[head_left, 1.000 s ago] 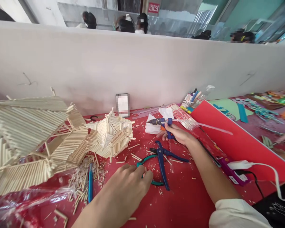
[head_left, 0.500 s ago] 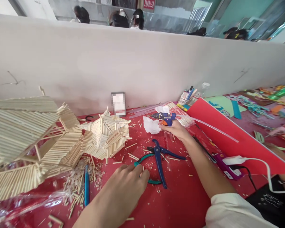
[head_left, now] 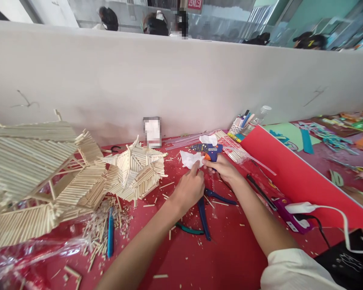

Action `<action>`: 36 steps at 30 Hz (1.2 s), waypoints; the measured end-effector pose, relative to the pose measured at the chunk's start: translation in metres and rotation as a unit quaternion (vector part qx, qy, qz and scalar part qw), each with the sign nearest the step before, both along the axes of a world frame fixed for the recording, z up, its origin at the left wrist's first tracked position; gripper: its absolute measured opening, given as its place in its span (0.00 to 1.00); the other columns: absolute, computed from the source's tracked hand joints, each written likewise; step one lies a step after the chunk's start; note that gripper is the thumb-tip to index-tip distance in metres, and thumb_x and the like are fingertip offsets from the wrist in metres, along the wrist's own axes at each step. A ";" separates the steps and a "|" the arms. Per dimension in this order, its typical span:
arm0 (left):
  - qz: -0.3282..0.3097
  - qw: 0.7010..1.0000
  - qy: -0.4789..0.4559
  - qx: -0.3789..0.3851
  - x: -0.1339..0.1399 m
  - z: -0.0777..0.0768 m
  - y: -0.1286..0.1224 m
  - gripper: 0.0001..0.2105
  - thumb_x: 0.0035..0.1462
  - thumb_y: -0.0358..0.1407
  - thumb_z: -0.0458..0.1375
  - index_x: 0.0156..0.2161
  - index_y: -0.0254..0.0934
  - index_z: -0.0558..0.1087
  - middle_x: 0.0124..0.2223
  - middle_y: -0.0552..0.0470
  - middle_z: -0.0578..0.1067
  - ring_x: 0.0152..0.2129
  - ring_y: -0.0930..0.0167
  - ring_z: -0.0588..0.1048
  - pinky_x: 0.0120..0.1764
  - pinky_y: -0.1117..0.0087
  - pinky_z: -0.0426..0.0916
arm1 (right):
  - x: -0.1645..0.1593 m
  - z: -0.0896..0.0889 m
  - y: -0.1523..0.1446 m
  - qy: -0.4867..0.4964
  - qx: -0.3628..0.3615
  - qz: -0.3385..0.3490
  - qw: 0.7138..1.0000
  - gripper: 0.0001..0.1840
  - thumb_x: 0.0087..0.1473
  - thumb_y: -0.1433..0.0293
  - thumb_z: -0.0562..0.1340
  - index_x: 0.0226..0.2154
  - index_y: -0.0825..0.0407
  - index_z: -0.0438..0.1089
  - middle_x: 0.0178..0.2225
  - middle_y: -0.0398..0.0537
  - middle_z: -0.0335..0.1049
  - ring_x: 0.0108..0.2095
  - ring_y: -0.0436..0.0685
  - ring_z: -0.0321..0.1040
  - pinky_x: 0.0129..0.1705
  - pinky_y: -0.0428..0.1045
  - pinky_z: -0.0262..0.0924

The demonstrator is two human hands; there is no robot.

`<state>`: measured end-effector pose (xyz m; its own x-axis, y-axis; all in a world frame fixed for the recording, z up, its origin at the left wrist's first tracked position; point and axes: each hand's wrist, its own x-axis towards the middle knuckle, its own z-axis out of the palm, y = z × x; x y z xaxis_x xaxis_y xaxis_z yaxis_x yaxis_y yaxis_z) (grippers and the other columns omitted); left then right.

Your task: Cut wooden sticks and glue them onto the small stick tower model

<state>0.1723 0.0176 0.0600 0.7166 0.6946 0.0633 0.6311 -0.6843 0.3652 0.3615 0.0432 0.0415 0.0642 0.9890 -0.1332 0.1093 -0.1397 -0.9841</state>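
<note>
Hands meet at a glue gun and a crumpled tissue beside a model built of wooden sticks

A person works at a red table (head_left: 230, 249) below a pale partition (head_left: 139, 80). The right hand (head_left: 225, 168) is wrapped around the handle of a blue glue gun (head_left: 213, 150), its nozzle pointing left. The left hand (head_left: 190, 188) reaches forward with loosely curled fingers to the near edge of a white tissue (head_left: 189, 159), just below the nozzle; whether it pinches the tissue or only touches it, I cannot tell.

The stick model (head_left: 142, 175) stands on the left half of the table, touched by neither hand. It looks well advanced: broad sloping panels are closely laid with sticks, and a smaller peaked part is mostly covered. Between the panels some bare framework shows; whether those gaps are meant to be filled is unclear.

Loose offcuts (head_left: 99, 241) lie in front of the model, next to a blue pen-like tool (head_left: 110, 233). A blue-handled cutter (head_left: 203, 221) and a green-handled tool (head_left: 190, 229) lie partly hidden beneath the left hand. Beyond the right hand is a packet of sticks (head_left: 231, 148), apparently spare material, and further right leans a red board (head_left: 284, 173).
</note>
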 end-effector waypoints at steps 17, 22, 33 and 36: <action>0.019 0.989 0.099 0.110 0.021 -0.016 0.006 0.18 0.65 0.23 0.47 0.55 0.29 0.72 0.73 0.32 0.54 0.58 0.56 0.72 0.54 0.57 0.74 | 0.001 0.017 -0.009 0.058 0.088 -0.047 0.993 0.23 0.46 0.50 0.73 0.30 0.52 0.73 0.15 0.37 0.61 0.14 0.44 0.50 0.15 0.44 0.43; 0.004 0.988 0.091 0.121 0.015 -0.012 0.003 0.17 0.66 0.24 0.48 0.55 0.29 0.72 0.72 0.32 0.57 0.61 0.57 0.70 0.58 0.59 0.71 | -0.002 0.020 -0.012 0.052 0.090 0.010 0.995 0.25 0.49 0.49 0.71 0.38 0.52 0.74 0.16 0.37 0.63 0.14 0.46 0.51 0.15 0.44 0.45; -0.041 0.997 0.037 0.059 0.013 -0.035 0.015 0.19 0.66 0.30 0.49 0.60 0.24 0.66 0.65 0.31 0.66 0.65 0.58 0.64 0.68 0.60 0.55 | -0.003 -0.016 0.009 0.102 -0.038 -0.031 0.994 0.18 0.44 0.57 0.75 0.33 0.50 0.75 0.37 0.52 0.81 0.37 0.60 0.79 0.22 0.44 0.63; -0.049 0.996 0.027 0.063 0.013 -0.032 0.014 0.22 0.67 0.30 0.48 0.64 0.27 0.63 0.66 0.34 0.67 0.64 0.59 0.66 0.67 0.57 0.58 | -0.006 -0.026 0.012 0.102 -0.043 -0.041 0.993 0.15 0.45 0.60 0.75 0.32 0.50 0.76 0.36 0.50 0.82 0.39 0.60 0.79 0.37 0.49 0.72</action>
